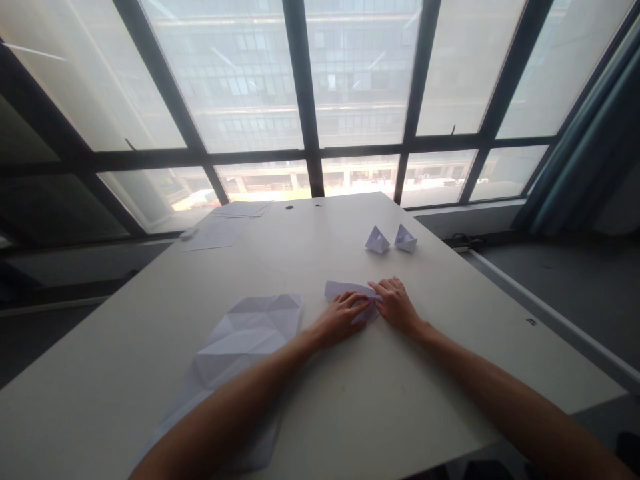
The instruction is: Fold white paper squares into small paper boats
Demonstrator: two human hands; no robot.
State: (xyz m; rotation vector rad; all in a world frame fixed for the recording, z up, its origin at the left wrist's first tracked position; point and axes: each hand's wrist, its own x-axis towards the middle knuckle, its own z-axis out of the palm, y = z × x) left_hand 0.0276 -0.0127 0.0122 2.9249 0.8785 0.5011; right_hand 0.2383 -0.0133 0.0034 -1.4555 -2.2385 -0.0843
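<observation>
Seen in the head view, where both hands meet over the table, the folded paper lies directly beneath and between them, its long axis running roughly left to right across the person's front. Its left end juts out free on the far side of the left hand, which lies over the middle with fingers stretched rightward. The right hand touches the right end, thumb side facing the left fingertips. Neither is nearer; both are in contact, though I cannot tell whether either pinches or merely presses. A creased sheet spreads to the left, partly under the left forearm.
</observation>
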